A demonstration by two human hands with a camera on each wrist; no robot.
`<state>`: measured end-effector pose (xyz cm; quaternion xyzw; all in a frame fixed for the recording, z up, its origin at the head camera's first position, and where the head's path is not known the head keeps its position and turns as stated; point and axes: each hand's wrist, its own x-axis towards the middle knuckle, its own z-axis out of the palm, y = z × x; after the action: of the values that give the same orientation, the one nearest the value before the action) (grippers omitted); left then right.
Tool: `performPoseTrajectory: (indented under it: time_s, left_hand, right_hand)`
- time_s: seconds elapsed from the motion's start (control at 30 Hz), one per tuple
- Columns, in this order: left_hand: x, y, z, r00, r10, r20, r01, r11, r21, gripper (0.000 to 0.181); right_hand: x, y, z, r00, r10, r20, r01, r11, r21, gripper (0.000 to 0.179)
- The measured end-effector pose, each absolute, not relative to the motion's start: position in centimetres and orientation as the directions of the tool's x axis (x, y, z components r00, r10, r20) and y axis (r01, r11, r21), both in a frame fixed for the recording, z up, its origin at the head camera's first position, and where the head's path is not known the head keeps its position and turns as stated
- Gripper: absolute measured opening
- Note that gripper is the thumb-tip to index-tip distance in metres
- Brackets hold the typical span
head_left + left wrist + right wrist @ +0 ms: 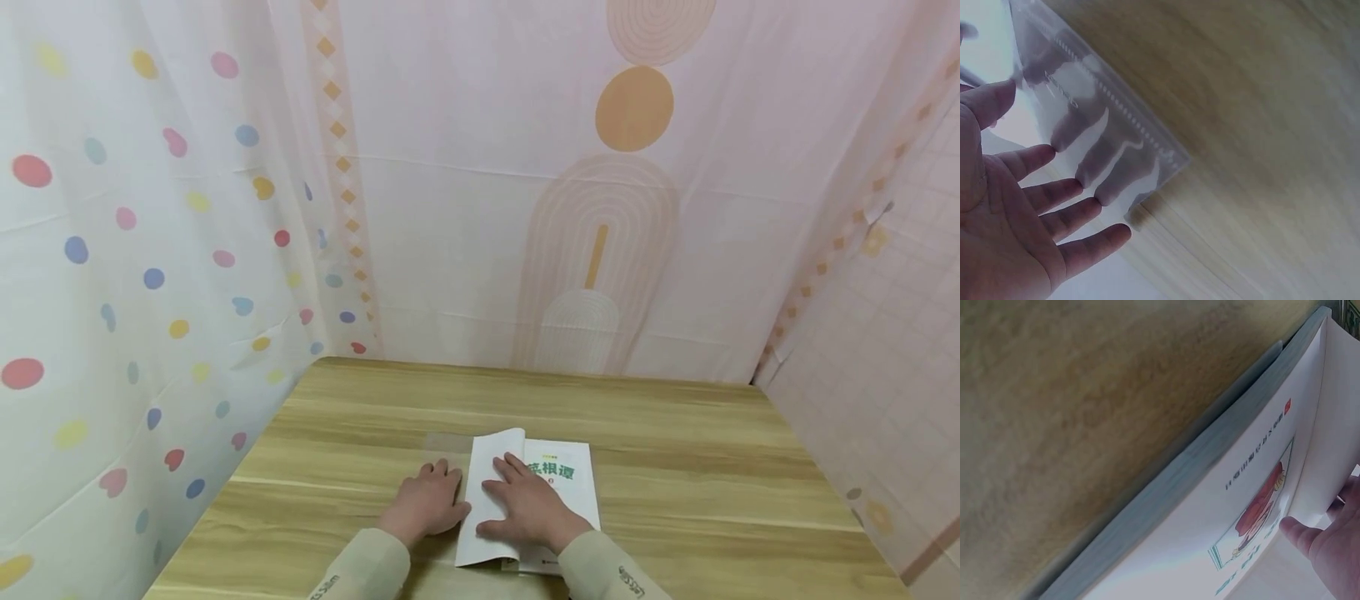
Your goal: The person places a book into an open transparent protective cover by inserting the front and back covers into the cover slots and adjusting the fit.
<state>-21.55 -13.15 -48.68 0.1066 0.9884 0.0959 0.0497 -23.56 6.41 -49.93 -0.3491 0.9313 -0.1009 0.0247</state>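
An open paperback book (579, 500) lies on the table, its title page printed with green characters. Its white front cover (498, 443) is turned over to the left and curves up near the spine. My right hand (528, 503) rests with spread fingers on the turned cover. In the right wrist view the hand (1335, 553) is beside the fold, and the page bears a red picture (1259, 509). A clear plastic sleeve (1100, 115) sticks out left of the cover. My left hand (426, 502) has extended fingers at this sleeve, its thumb near the cover's edge.
The wood-grain table (337, 425) extends around the book on all sides. Behind it hangs a pale patterned curtain (450, 250). A dotted curtain (187, 250) borders the left, and another patterned curtain (885, 375) the right.
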Motion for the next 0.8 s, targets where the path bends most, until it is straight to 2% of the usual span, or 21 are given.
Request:
performPoseTrajectory:
  time_s: [0.33,0.57,0.7,0.8]
  left_hand:
    - [-21.5,-13.1,-48.7,-0.973,0.225,-0.056,0.210,0.956,0.205,0.052]
    - [-21.8,-13.2,-49.0,-0.969,0.229,-0.091,0.214,0.964,0.156,0.048]
    - [-21.8,-13.2,-48.9,-0.969,0.231,-0.089,0.217,0.966,0.143,0.047]
    - [-21.7,-13.3,-48.8,-0.968,0.237,-0.082,0.223,0.963,0.149,0.047]
  right_hand:
    - [-23.5,5.5,-50.1,-0.757,-0.653,0.006,-0.639,0.739,-0.213,0.067]
    - [-23.5,5.1,-49.8,-0.747,-0.664,0.022,-0.653,0.727,-0.210,0.067]
    - [-23.6,5.8,-49.9,-0.741,-0.667,0.072,-0.657,0.700,-0.281,0.069]
    - [-23.6,6.9,-50.1,-0.767,-0.635,0.093,-0.615,0.685,-0.391,0.073]
